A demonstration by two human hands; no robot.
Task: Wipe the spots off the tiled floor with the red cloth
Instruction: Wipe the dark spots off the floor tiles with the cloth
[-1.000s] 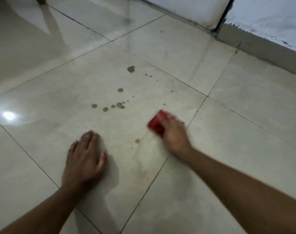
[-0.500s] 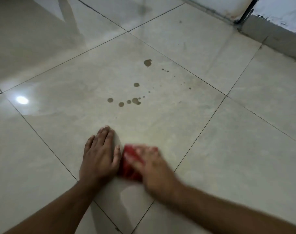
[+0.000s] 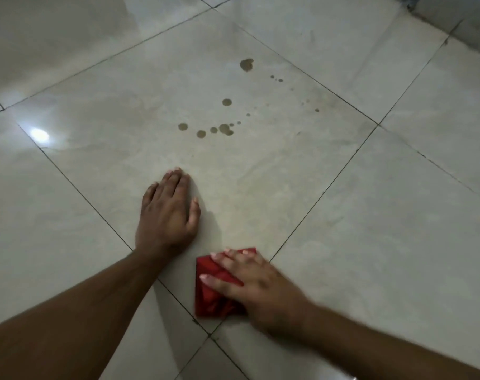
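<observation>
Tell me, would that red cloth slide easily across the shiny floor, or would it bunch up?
The red cloth looks soft and floppy: it is creased and folded under the right hand. On the glossy tiled floor it would probably glide easily. Pushed without a flat palm on top, it might well crumple.

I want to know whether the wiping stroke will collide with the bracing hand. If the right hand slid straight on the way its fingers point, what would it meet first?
Probably the left hand: the right hand, flat on the red cloth, points up-left toward it.
</observation>
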